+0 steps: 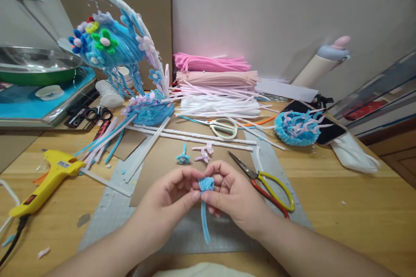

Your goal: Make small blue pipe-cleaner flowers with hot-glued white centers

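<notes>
Head view: a pipe cleaner (204, 218) is held at lower centre over the mat (107, 216), its coiled top pinched between fingertips of the left hand (169, 194) and right hand (232, 194). The top looks bunched; the tail is left straight. A finished blue flower (183, 158) is laid just above, with scissors (266, 181) to the right.

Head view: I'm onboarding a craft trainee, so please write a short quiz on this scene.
1. True or false: the glue gun lies on the person's right side.
2. The pipe cleaner pinched between the left hand and the right hand is: A pink, B blue, C white.
3. Fill in: the scissors beside the right hand have red and ___ handles.
Key: 1 false; 2 B; 3 yellow.
</notes>
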Tool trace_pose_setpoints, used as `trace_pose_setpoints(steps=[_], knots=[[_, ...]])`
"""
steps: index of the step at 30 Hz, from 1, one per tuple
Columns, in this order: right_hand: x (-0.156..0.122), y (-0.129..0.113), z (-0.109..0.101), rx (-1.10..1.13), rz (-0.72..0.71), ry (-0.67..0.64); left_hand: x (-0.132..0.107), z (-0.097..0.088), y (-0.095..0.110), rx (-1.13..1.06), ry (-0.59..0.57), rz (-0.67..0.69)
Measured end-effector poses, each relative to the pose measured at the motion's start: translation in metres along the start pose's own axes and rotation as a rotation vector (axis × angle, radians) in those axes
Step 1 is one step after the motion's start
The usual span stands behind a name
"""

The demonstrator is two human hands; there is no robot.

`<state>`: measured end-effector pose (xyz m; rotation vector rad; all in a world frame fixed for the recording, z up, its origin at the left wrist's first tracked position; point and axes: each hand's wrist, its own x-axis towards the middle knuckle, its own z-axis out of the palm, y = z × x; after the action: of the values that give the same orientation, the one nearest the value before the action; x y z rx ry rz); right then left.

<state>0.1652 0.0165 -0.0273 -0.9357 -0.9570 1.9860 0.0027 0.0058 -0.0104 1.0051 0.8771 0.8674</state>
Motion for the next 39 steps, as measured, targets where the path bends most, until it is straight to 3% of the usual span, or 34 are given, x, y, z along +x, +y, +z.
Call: trace_pose_setpoints(steps=[7, 11, 15, 24, 27, 32, 35, 39], knots=[[-0.003, 0.001, 0.002, 0.194, 0.034, -0.120, -0.001, -0.004, -0.004, -0.040, 0.045, -0.045], [-0.004, 0.000, 0.001, 0.295, 0.139, -0.206, -0.002, -0.004, -0.004, -0.018, -0.021, -0.068], [-0.004, 0.002, 0.000, 0.290, 0.166, -0.203, -0.003, -0.003, -0.003, -0.018, -0.032, -0.060], [-0.003, 0.004, 0.002, 0.190, 0.013, -0.131, -0.001, -0.002, 0.000, -0.028, 0.120, -0.001], [-0.003, 0.003, 0.003, 0.197, -0.020, -0.124, 0.001, -0.004, 0.000, -0.070, 0.147, -0.077], [-0.004, 0.005, 0.001, 0.144, -0.039, -0.098, 0.003, -0.007, 0.002, -0.245, 0.047, -0.256], [-0.004, 0.004, 0.000, 0.037, -0.163, -0.049, 0.004, -0.010, 0.004, -0.429, 0.050, -0.265], [-0.007, 0.001, -0.001, -0.209, -0.448, -0.103, 0.004, -0.012, 0.004, -0.488, 0.105, -0.233]])
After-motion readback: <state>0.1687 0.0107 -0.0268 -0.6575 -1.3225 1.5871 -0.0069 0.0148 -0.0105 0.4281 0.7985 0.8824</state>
